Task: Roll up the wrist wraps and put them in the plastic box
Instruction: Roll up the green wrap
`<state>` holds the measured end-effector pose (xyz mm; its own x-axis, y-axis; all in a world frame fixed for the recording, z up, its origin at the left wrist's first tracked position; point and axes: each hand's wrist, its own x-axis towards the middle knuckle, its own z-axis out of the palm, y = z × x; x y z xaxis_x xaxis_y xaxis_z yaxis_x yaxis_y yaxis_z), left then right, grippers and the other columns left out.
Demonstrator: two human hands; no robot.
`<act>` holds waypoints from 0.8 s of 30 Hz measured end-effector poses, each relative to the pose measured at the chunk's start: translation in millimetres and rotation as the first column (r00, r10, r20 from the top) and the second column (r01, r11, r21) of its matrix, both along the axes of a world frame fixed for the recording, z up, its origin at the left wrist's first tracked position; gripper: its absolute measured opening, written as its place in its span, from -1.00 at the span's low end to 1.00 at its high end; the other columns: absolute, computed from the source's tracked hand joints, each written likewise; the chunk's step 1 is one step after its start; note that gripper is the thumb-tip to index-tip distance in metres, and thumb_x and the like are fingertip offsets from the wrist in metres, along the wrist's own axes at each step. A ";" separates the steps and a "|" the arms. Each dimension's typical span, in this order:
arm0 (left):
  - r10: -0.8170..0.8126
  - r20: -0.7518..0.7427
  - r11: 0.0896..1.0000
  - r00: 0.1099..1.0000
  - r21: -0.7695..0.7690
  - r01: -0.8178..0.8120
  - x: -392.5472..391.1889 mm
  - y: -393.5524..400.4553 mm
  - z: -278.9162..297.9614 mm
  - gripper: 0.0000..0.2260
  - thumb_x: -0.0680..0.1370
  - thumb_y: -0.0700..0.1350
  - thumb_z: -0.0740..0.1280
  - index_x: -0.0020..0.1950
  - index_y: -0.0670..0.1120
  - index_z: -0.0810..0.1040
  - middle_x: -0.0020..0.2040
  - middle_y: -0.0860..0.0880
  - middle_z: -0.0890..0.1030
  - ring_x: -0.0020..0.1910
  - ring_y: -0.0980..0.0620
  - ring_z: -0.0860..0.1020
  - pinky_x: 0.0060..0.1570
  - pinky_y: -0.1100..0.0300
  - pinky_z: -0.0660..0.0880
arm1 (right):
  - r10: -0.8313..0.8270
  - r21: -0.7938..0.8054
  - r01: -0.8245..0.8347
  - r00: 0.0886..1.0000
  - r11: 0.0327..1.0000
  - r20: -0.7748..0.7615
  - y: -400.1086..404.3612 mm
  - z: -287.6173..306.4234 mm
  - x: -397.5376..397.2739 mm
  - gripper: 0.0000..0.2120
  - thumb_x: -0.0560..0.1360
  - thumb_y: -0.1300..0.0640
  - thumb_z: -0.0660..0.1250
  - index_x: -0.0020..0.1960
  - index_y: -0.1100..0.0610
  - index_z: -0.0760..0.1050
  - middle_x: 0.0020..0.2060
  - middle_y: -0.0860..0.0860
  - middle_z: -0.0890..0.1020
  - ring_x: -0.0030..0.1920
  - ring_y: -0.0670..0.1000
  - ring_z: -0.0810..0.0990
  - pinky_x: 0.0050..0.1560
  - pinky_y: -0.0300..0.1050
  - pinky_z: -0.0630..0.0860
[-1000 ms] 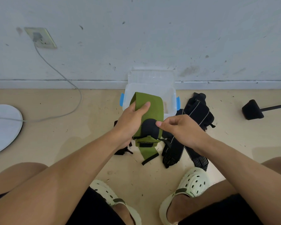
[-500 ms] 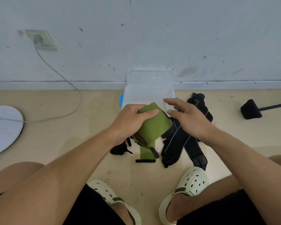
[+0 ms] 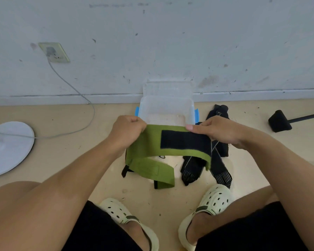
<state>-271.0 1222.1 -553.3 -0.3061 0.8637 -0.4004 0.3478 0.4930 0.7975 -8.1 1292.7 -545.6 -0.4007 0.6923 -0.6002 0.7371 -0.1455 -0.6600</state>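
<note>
A green wrist wrap (image 3: 153,142) with a black velcro patch is stretched sideways between both hands, just in front of the clear plastic box (image 3: 190,109). My left hand (image 3: 126,132) grips its left end. My right hand (image 3: 216,132) pinches the right end by the velcro. The wrap's loose tail loops down to the floor. The box has blue latches and stands open against the wall, with its lid leaning behind it. Black wrist wraps (image 3: 218,160) lie in a heap on the floor, right of the box and partly under my right hand.
A white round base (image 3: 6,147) sits at the left, its grey cable (image 3: 74,91) running up to a wall socket (image 3: 53,52). A black foot on a rod (image 3: 279,121) is at the far right. My feet in pale clogs (image 3: 209,205) rest near the wraps.
The green wrap was bunched upright in my left hand. Now both hands have pulled it out flat and sideways, and my right hand has taken hold of its velcro end.
</note>
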 end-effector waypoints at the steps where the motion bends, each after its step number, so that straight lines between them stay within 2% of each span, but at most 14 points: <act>1: -0.045 -0.030 0.998 0.999 -0.033 0.044 0.3 -2.7 -2.4 -0.82 0.50 -0.28 0.29 -0.30 -0.11 0.47 -0.27 -0.06 0.44 -0.26 0.02 0.37 -0.29 0.28 0.34 | 0.005 -0.009 -0.005 1.000 1.000 0.006 -0.2 0.8 1.0 -0.46 0.40 -0.45 0.38 -0.10 0.02 0.76 -0.18 -0.09 0.77 -0.08 -0.08 0.72 0.27 -0.11 0.50; 3: -0.128 -0.053 0.990 0.990 -0.070 0.124 4.1 -9.0 -6.3 -0.86 0.53 -0.29 0.32 -0.19 -0.11 0.58 -0.17 0.02 0.61 -0.21 0.04 0.53 -0.25 0.33 0.42 | -0.009 0.027 0.010 1.000 1.000 -0.028 -3.2 2.4 -1.6 -0.31 0.37 -0.45 0.42 -0.23 0.24 0.61 -0.32 0.10 0.65 -0.25 0.06 0.65 0.09 -0.17 0.52; 4: -0.153 -0.035 0.986 0.988 -0.076 0.150 7.6 -12.4 -5.8 -0.86 0.53 -0.28 0.34 -0.05 -0.06 0.64 -0.06 0.04 0.67 -0.09 0.07 0.61 -0.17 0.31 0.46 | -0.015 0.068 0.019 0.998 0.997 -0.059 -6.4 4.6 -5.0 -0.27 0.38 -0.43 0.45 -0.32 0.28 0.42 -0.40 0.13 0.46 -0.35 0.07 0.48 -0.05 -0.22 0.47; 5: -0.182 -0.014 0.981 0.983 -0.076 0.180 10.6 -14.8 -5.7 -0.78 0.54 -0.27 0.35 0.09 0.00 0.65 0.04 0.07 0.68 0.04 0.11 0.62 -0.10 0.29 0.47 | -0.005 0.108 0.013 0.997 0.994 -0.081 -11.2 9.0 -9.9 -0.29 0.39 -0.39 0.46 -0.36 0.22 0.27 -0.40 0.11 0.32 -0.38 0.05 0.34 -0.17 -0.23 0.39; 6: -0.219 0.011 0.974 0.976 -0.066 0.219 14.0 -16.9 -3.8 -0.71 0.54 -0.26 0.36 0.19 0.05 0.63 0.12 0.11 0.67 0.14 0.15 0.60 -0.02 0.28 0.48 | 0.020 0.133 -0.006 0.995 0.991 -0.102 -14.6 11.8 -14.1 -0.33 0.41 -0.35 0.46 -0.37 0.18 0.26 -0.39 0.09 0.27 -0.37 0.04 0.29 -0.22 -0.20 0.35; 7: -0.265 0.028 0.962 0.964 -0.055 0.266 16.3 -18.2 -2.3 -0.65 0.54 -0.25 0.36 0.25 0.08 0.61 0.18 0.16 0.65 0.22 0.19 0.57 0.09 0.26 0.48 | 0.057 0.136 -0.040 0.991 0.990 -0.121 -17.3 14.7 -17.5 -0.35 0.41 -0.34 0.47 -0.34 0.22 0.34 -0.37 0.12 0.30 -0.34 0.06 0.31 -0.20 -0.14 0.35; 9: -0.356 0.079 0.933 0.931 -0.020 0.358 21.6 -21.4 1.8 -0.57 0.52 -0.26 0.38 0.31 0.13 0.59 0.25 0.21 0.63 0.35 0.22 0.51 0.35 0.15 0.45 | 0.126 0.110 -0.110 0.979 0.988 -0.159 -21.0 20.9 -20.9 -0.37 0.35 -0.33 0.49 -0.19 0.29 0.55 -0.31 0.22 0.48 -0.27 0.11 0.45 -0.07 -0.05 0.42; 10: -0.398 0.111 0.916 0.910 -0.002 0.401 23.0 -23.2 3.0 -0.53 0.49 -0.27 0.40 0.33 0.13 0.58 0.26 0.21 0.64 0.37 0.22 0.51 0.42 0.09 0.43 | 0.157 0.092 -0.142 0.970 0.986 -0.184 -23.0 24.5 -21.7 -0.45 0.34 -0.29 0.50 -0.10 0.23 0.65 -0.23 0.24 0.63 -0.21 0.12 0.57 0.03 -0.08 0.48; 12: -0.484 0.174 0.873 0.858 0.019 0.488 24.4 -27.3 6.8 -0.46 0.41 -0.26 0.42 0.34 0.13 0.57 0.28 0.17 0.65 0.37 0.20 0.52 0.43 0.02 0.45 | 0.220 0.047 -0.214 0.951 0.976 -0.219 -26.9 30.7 -22.4 -0.61 0.36 -0.17 0.50 0.01 0.11 0.72 -0.05 0.16 0.75 -0.05 0.06 0.72 0.19 -0.13 0.55; 15: -0.589 0.232 0.798 0.775 0.015 0.602 22.8 -31.9 15.1 -0.56 0.47 -0.31 0.48 0.28 0.03 0.58 0.26 0.10 0.67 0.36 0.17 0.54 0.44 -0.04 0.45 | 0.234 0.024 -0.236 0.938 0.971 -0.256 -31.7 37.0 -22.4 -0.79 0.42 -0.04 0.53 -0.03 0.07 0.71 -0.09 0.10 0.76 -0.11 -0.05 0.71 0.07 -0.21 0.54; 17: -0.636 0.234 0.754 0.735 -0.011 0.657 22.0 -35.1 22.6 -0.73 0.51 -0.21 0.54 0.18 -0.06 0.60 0.21 0.04 0.70 0.30 0.09 0.60 0.45 -0.03 0.44 | 0.222 0.016 -0.225 0.946 0.974 -0.237 -33.9 40.9 -21.9 -0.82 0.43 0.01 0.56 -0.07 0.10 0.69 -0.17 0.04 0.74 -0.19 -0.09 0.68 -0.06 -0.26 0.54; 20: -0.626 0.143 0.775 0.767 0.003 0.632 22.4 -38.5 29.2 -0.81 0.52 -0.06 0.56 0.01 -0.10 0.63 0.06 -0.06 0.74 0.15 -0.10 0.67 0.33 -0.09 0.52 | 0.236 0.009 -0.236 0.964 0.972 -0.121 -37.0 46.6 -18.6 -0.74 0.38 -0.08 0.60 -0.13 0.09 0.69 -0.23 -0.02 0.73 -0.25 -0.15 0.66 -0.06 -0.22 0.53; 22: -0.577 0.075 0.816 0.813 0.020 0.577 18.4 -39.5 31.1 -0.84 0.52 -0.07 0.57 -0.07 -0.06 0.62 0.01 -0.04 0.74 0.11 -0.09 0.69 0.27 -0.11 0.56 | 0.237 0.026 -0.236 0.971 0.971 -0.028 -35.8 49.3 -12.1 -0.72 0.35 -0.12 0.62 -0.16 0.08 0.70 -0.23 -0.05 0.74 -0.23 -0.15 0.68 0.00 -0.17 0.57; 24: -0.483 0.039 0.876 0.875 0.032 0.482 12.2 -39.9 33.0 -0.85 0.52 -0.09 0.55 -0.09 -0.05 0.60 -0.01 -0.03 0.75 0.09 -0.07 0.70 0.20 -0.05 0.60 | 0.211 0.004 -0.211 0.977 0.977 0.018 -33.4 52.9 -2.6 -0.74 0.35 -0.04 0.64 -0.08 0.10 0.73 -0.15 -0.03 0.78 -0.11 -0.04 0.76 0.08 -0.15 0.63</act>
<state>-258.8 1182.3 -520.3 0.1680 0.9079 -0.3840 0.5021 0.2564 0.8259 -10.7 1259.3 -492.7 -0.5276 0.5970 -0.6043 0.7623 0.0188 -0.6470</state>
